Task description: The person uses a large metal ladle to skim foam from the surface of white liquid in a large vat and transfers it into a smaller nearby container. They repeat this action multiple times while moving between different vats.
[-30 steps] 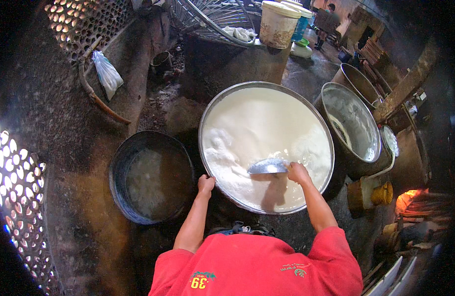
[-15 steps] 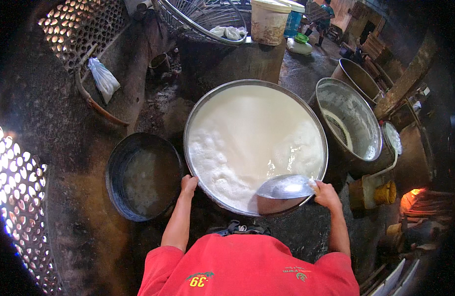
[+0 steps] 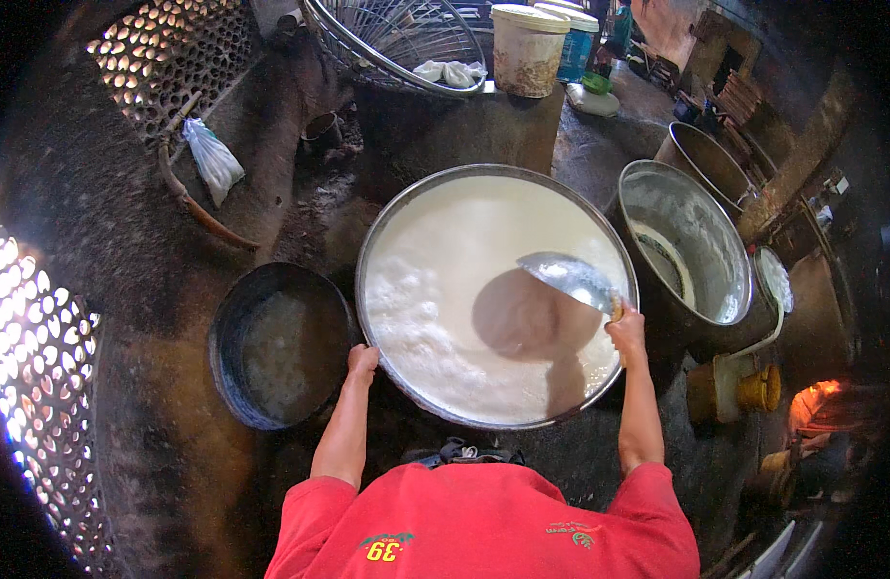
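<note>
A large round metal vat (image 3: 427, 417) stands before me, filled with creamy white liquid (image 3: 493, 227). Thick foam (image 3: 401, 299) floats along its left side. My left hand (image 3: 364, 360) is closed on the vat's left rim. In my right hand (image 3: 626, 328) is a wide, shallow metal scoop (image 3: 570, 278), gripped by its short pale handle. The scoop is tilted above the liquid on the right, and its round shadow falls on the surface. I cannot tell whether anything is in it.
A dark round basin (image 3: 234, 381) sits left of the vat. To the right stand a deep metal pot (image 3: 691, 193), a yellow container (image 3: 758, 388) and a burning fire (image 3: 813, 403). Beyond the vat, a ledge bears buckets (image 3: 528, 53) and a wire basket (image 3: 392, 48). A white bag (image 3: 213, 164) hangs at left.
My right hand has moved forward and up, carrying the scoop from the vat's near right rim to over the liquid. The scoop's tilt has changed. My left hand stays on the rim.
</note>
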Motion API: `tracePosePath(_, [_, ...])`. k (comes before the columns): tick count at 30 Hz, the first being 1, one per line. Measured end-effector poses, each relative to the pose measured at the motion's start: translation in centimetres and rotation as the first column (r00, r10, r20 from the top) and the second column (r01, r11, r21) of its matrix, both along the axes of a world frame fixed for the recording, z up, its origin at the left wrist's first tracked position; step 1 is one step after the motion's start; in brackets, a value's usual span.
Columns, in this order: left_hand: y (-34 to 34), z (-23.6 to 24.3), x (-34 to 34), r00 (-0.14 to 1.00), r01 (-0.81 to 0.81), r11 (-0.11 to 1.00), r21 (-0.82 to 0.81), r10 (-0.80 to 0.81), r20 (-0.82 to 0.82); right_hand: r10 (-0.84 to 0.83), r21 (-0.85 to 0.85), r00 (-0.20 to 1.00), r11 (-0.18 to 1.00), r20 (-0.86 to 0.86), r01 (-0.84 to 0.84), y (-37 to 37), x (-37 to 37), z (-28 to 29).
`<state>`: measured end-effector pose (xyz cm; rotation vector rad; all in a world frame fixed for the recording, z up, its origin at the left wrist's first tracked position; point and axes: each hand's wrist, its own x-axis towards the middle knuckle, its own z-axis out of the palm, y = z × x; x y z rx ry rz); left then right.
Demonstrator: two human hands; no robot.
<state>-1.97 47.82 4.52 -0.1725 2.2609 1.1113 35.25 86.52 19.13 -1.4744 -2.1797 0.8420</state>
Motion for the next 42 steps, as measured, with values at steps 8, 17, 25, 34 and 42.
tracePosePath(8, [-0.7, -2.9, -1.1, 0.999, -0.003, 1.000, -0.002, 0.003, -0.051, 0.114, -0.217, 0.993, 0.970, 0.009, -0.109, -4.1, -2.7, -6.4])
tracePosePath(17, [-1.0, -2.3, -1.0, 0.999, 0.044, 0.995, 0.084, -0.042, -0.023, 0.278, 0.062, 0.960, 0.958, 0.023, -0.279, -10.8, -5.0, -14.8])
tracePosePath(25, [-1.4, -4.4, -1.7, 0.993, 0.118, 0.986, 0.114, -0.116, -0.031, 0.221, -0.221, 0.975, 0.950, -0.025, -0.221, -18.5, -7.3, -12.7])
tracePosePath(34, [-1.7, -0.3, -0.8, 0.963, 0.247, 0.968, 0.046, -0.240, -0.120, 0.228, -0.418, 0.973, 0.883, -0.014, -0.213, -20.7, -11.1, 3.0])
tracePosePath(42, [-1.5, -1.3, -0.8, 0.973, 0.210, 0.977, 0.026, -0.206, -0.108, 0.443, 0.400, 0.848, 0.748, 0.292, -0.529, -12.5, -22.1, 5.0])
